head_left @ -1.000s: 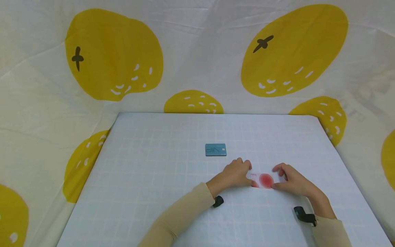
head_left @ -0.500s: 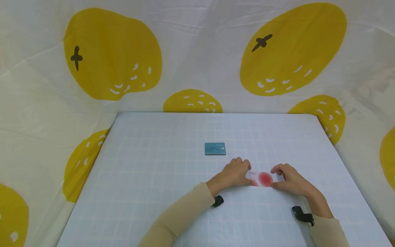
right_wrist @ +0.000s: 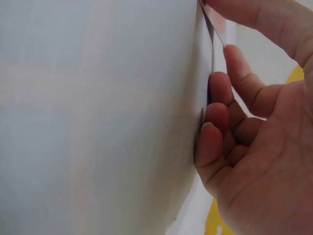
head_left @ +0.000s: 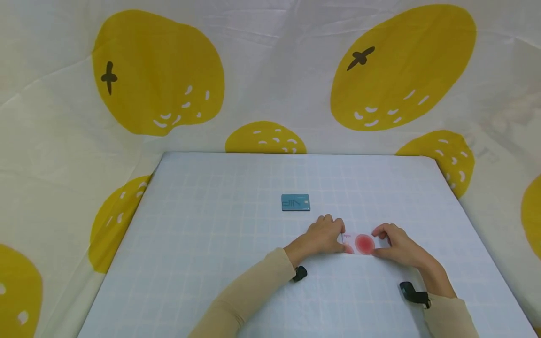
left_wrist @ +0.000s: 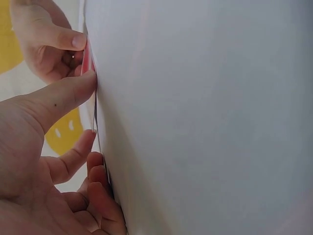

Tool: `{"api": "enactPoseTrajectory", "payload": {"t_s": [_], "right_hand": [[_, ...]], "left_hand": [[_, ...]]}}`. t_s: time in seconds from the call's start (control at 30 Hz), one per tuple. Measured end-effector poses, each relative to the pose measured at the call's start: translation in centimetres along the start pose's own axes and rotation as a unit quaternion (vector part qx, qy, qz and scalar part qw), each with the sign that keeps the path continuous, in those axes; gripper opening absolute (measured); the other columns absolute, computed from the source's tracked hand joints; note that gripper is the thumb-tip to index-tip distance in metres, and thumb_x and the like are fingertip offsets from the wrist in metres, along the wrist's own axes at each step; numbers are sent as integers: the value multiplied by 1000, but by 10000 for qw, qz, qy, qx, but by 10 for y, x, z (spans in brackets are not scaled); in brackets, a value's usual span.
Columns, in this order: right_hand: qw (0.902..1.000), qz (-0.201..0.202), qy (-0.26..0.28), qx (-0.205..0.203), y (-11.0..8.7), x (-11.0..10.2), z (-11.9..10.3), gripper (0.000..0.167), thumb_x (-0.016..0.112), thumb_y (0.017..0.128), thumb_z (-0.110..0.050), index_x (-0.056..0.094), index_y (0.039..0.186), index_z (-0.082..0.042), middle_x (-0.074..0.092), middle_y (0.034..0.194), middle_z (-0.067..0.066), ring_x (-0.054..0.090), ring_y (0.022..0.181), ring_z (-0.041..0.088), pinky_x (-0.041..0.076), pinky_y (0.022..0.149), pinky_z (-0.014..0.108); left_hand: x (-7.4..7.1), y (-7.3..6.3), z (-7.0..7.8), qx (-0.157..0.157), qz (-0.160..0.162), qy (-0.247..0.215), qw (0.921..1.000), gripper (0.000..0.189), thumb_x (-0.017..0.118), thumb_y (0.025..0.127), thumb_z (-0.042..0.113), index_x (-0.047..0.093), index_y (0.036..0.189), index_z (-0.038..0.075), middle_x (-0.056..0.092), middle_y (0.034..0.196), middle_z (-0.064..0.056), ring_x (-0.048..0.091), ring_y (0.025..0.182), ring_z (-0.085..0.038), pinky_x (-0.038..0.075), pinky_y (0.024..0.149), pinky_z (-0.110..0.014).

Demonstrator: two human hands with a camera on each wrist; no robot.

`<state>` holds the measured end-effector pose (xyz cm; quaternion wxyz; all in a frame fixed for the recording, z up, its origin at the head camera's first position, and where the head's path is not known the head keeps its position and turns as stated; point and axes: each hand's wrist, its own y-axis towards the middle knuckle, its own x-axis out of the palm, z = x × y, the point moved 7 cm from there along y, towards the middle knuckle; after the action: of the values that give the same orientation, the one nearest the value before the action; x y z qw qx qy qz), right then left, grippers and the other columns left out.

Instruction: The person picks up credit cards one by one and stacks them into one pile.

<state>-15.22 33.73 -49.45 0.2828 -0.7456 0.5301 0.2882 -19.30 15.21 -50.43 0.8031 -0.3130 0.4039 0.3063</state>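
Observation:
A small white card with a red circle point(head_left: 364, 244) lies low over the table, held between both hands. My left hand point(head_left: 326, 235) grips its left end, thumb at the near edge and index finger at the far edge. On the right end, my right hand point(head_left: 397, 245) holds it the same way. In the left wrist view, the card's red print point(left_wrist: 86, 59) shows past the left thumb. The right wrist view has the card point(right_wrist: 218, 24) edge-on and slightly tilted, with the other fingers curled against the table. Farther back lies a blue-green card point(head_left: 296, 203) with dark lettering.
The table point(head_left: 203, 225) has a pale checked cover. Behind it hangs a white cloth point(head_left: 274, 61) with large yellow fruit prints. Small black cameras point(head_left: 414, 295) are strapped at the wrists, near beige sleeves.
My right wrist has shifted slightly left. Both hands keep hold of the white card, and the blue-green card has stayed put.

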Motion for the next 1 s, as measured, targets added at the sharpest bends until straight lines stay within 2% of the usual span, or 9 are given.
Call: {"api": "enactPoseTrajectory", "payload": {"t_s": [0.33, 0.63, 0.8, 1.0], "right_hand": [[9991, -193, 310, 229, 1, 1, 0, 41, 81, 83, -11, 53, 111, -1, 54, 92, 7, 48, 82, 22, 45, 68, 25], [9979, -62, 628, 144, 0, -1, 0, 35, 78, 86, -7, 52, 110, -1, 57, 89, 6, 50, 76, 15, 44, 66, 25], [9963, -98, 829, 197, 1, 1, 5, 37, 77, 88, -8, 51, 112, 0, 59, 89, 6, 52, 77, 14, 44, 66, 25], [9965, -72, 799, 241, 3, 3, 9, 38, 77, 88, -8, 49, 114, 0, 58, 89, 6, 52, 77, 14, 45, 67, 25]], "left_hand": [[1, 3, 0, 99, -35, -249, 9996, 39, 82, 84, 37, 55, 109, 22, 52, 87, 8, 48, 79, -8, 42, 66, -23], [1, 3, -2, 20, -66, -999, 9950, 39, 83, 84, 30, 53, 107, 22, 56, 79, 11, 54, 71, -7, 45, 62, -22], [-2, 2, -5, 157, 52, -1206, 9926, 38, 82, 85, 27, 54, 111, 20, 58, 76, 13, 55, 70, -5, 45, 64, -20], [-3, 3, -6, 173, 80, -1449, 9893, 33, 80, 87, 23, 57, 110, 19, 60, 75, 14, 56, 70, -3, 46, 65, -19]]}}
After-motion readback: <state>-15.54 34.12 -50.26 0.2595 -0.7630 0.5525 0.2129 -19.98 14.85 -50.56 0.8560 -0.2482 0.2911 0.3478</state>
